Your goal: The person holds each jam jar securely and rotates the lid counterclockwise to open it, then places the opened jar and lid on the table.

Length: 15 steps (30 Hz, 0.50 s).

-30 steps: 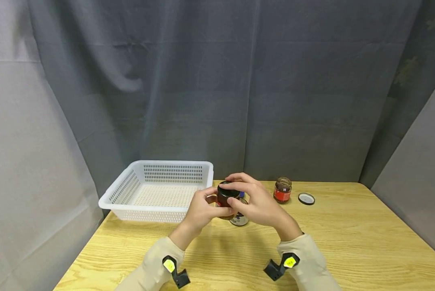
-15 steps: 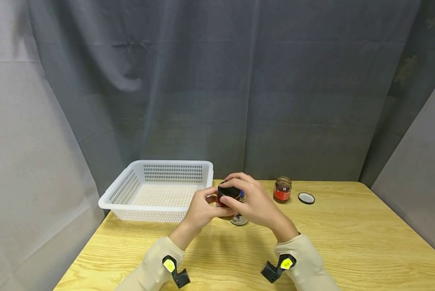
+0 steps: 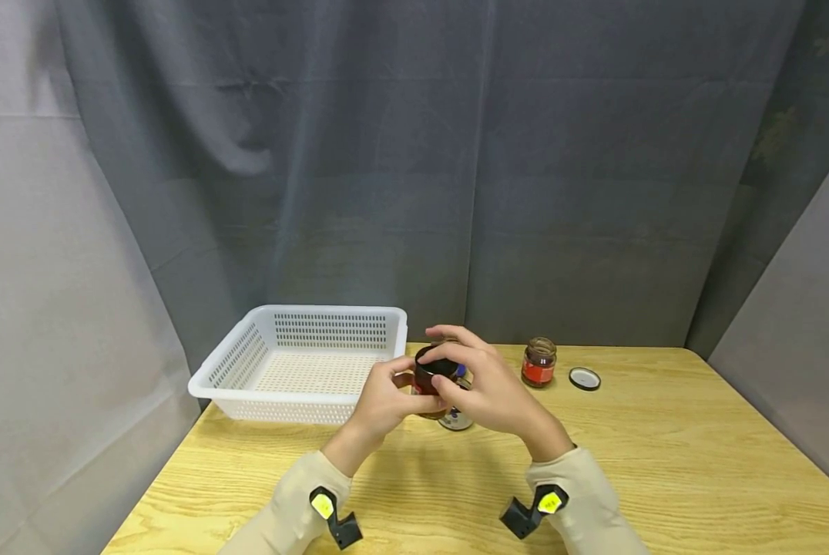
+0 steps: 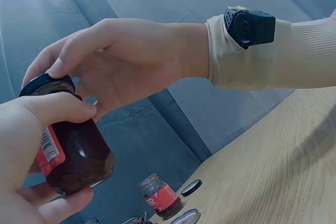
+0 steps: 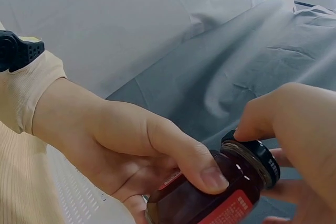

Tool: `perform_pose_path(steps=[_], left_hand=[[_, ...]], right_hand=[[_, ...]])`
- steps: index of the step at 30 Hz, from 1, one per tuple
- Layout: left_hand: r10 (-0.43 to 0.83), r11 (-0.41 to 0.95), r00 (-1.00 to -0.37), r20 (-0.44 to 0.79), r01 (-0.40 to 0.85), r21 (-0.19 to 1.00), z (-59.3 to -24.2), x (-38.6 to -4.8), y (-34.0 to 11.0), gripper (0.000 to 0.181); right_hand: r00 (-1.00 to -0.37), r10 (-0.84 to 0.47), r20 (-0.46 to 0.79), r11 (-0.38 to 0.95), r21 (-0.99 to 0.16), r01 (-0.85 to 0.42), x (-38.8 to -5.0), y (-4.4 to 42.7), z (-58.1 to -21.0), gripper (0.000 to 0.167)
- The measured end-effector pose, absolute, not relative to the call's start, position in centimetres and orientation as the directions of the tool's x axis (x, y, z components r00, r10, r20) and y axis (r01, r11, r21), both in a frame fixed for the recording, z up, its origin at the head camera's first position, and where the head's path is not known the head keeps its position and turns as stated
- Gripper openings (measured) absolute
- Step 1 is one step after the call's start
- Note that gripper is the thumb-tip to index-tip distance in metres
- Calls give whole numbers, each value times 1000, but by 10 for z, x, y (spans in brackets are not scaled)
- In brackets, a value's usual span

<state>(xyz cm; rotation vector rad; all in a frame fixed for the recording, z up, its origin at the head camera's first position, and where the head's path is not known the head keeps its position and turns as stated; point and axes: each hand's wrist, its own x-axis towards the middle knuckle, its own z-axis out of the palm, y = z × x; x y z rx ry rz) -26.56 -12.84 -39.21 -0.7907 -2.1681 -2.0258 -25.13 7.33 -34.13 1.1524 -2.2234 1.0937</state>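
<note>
My left hand (image 3: 380, 401) grips a glass jar (image 4: 84, 145) with dark red contents and a red label, holding it tilted above the table. A black lid (image 5: 260, 158) sits on its mouth. Fingers and thumb of my right hand (image 3: 494, 385) pinch the rim of that lid from above. Partly hidden behind the hands stands another jar (image 3: 456, 420) with a pale label and a bit of blue. Further right is a lidless jar (image 3: 538, 375) with a red label, and beside it a loose lid (image 3: 584, 378) lies with its white inside up.
To the left of the hands stands a white perforated plastic basket (image 3: 297, 398), with nothing visible inside. The wooden table (image 3: 664, 462) ends at a grey curtain (image 3: 581, 193) behind. Grey cloth also hangs at both sides.
The right hand's thumb and fingers have shifted slightly back and forth around the black lid. The left hand and the jar in it have hardly moved.
</note>
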Motion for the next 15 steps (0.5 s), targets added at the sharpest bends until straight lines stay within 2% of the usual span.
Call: perform_pose_path(steps=[7, 15], left_hand=[[310, -12, -866, 393, 409, 912, -391, -266, -129, 37], [314, 6, -866, 388, 410, 912, -392, -266, -128, 32]], right_hand=[[-579, -478, 660, 334, -473, -815, -250, 72, -341, 25], [-579, -438, 688, 341, -469, -815, -250, 65, -342, 12]])
